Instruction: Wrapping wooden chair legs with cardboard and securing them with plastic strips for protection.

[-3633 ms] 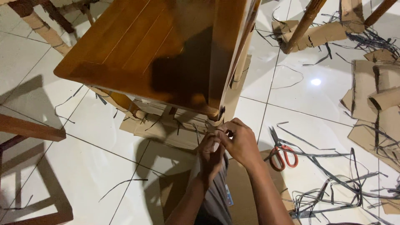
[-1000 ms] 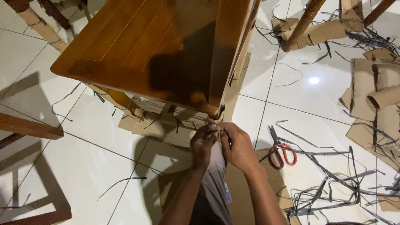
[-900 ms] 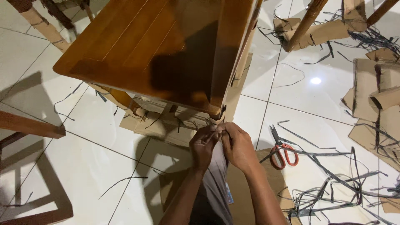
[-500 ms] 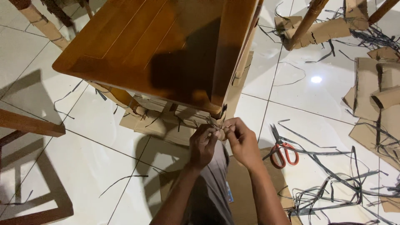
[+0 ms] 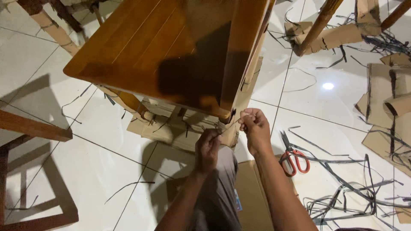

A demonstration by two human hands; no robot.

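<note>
Right now I have both hands at the near corner of the glossy brown wooden table (image 5: 171, 55), pulling a thin pale strand of packing string (image 5: 231, 124) taut between them. My left hand (image 5: 207, 147) is clenched around its lower end; my right hand (image 5: 254, 128) pinches the upper end just beside the cardboard-wrapped table leg (image 5: 237, 107). I judge the string light, limp and a bit slippery, so it wants a tight pinch close to the knot. The cardboard looks stiff but easily creased. Red-handled scissors (image 5: 293, 156) lie on the white tiled floor (image 5: 85, 171) near my right forearm, among dark cut strips (image 5: 351, 188). I see no containers
</note>
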